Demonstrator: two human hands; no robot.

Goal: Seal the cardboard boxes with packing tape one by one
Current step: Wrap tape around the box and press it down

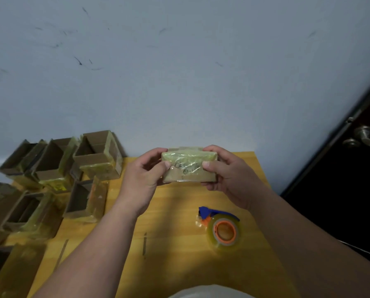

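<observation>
Above the table [179, 244], two hands grip one box [189, 167]; one tape roll [223, 231] lies nearby.

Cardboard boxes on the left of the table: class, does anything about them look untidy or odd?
Yes. The open boxes sit tilted and jumbled, already wrapped in wrinkled yellowish tape; the box held in both hands looks equally crumpled.

Wooden table [179, 265], scuffed wall [179, 72] — dark door [341, 201]

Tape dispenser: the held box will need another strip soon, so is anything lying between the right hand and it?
Nothing visible does. The tape dispenser lies alone on the wooden table, below the right hand; only bare tabletop separates them. Both hands, the left hand too, are occupied gripping the taped cardboard box.
</observation>
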